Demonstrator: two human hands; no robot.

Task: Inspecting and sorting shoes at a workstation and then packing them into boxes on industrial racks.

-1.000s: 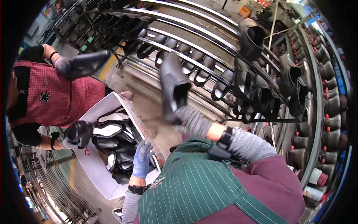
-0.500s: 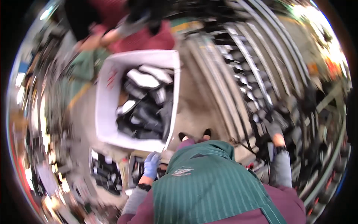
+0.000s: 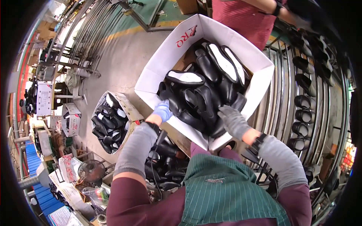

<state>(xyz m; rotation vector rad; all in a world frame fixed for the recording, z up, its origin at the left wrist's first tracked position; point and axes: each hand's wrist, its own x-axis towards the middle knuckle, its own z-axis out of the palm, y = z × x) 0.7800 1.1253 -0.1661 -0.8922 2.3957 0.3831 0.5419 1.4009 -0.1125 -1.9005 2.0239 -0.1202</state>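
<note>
A large white carton [image 3: 154,78] full of black shoes stands in front of me, some shoes showing pale soles. My left hand [image 3: 163,111], in a thin blue glove, is closed over the carton's near-left rim, beside the shoes. Over the near-right part of the carton reaches my right hand [image 3: 232,121], in a grey glove. Its fingers are stretched out and apart, touching or just above a black shoe [image 3: 218,130] at the near corner; whether they press on it I cannot tell.
A smaller carton [image 3: 132,112] of black shoes sits on the floor at left, with more shoes [image 3: 169,165] by my left elbow. Metal racks [image 3: 277,90] holding shoes line the right. Another person in a red top [image 3: 241,22] stands beyond the carton. A fan [image 3: 91,171] is lower left.
My view has turned, and the carton now lies straight ahead. My right hand has come from the rack at right to the shoes; my left hand has moved onto the carton's rim.
</note>
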